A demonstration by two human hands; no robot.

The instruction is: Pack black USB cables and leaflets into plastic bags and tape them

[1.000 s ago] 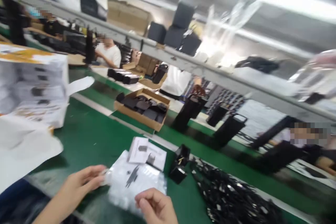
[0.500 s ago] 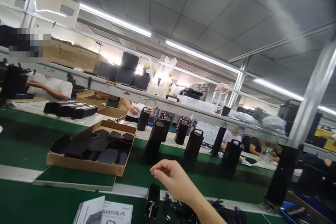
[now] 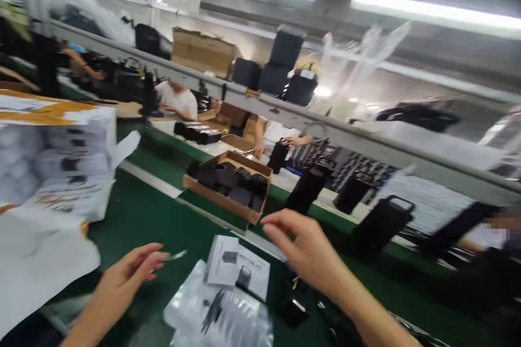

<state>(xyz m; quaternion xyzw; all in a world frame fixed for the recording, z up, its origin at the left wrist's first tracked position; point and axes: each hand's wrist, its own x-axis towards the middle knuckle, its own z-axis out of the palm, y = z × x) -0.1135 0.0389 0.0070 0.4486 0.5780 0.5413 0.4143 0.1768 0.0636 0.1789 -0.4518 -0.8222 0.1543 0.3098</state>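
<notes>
My left hand (image 3: 126,276) is over the green work surface at lower left, fingers pinched on a thin whitish strip (image 3: 177,255), too blurred to name exactly. To the right, my right hand (image 3: 303,241) hovers with fingers loosely bent and thumb apart; nothing shows in it. Between my hands lie printed leaflets (image 3: 238,265) with pictures of speakers, partly over a clear plastic bag (image 3: 220,312) holding something dark. Below my right hand is a small black box (image 3: 295,303), beside dark items that are hard to make out.
A large white carton (image 3: 81,162) with raised flaps stands at left. Ahead is a shallow cardboard box (image 3: 228,203) of black parts. Black speakers with handles (image 3: 385,222) stand along the line at right. A metal shelf (image 3: 252,97) runs across; co-workers sit beyond it.
My view has swung left and down, bringing the carton, the plastic bag and my left hand with the strip into sight. My right hand stays raised and bent.
</notes>
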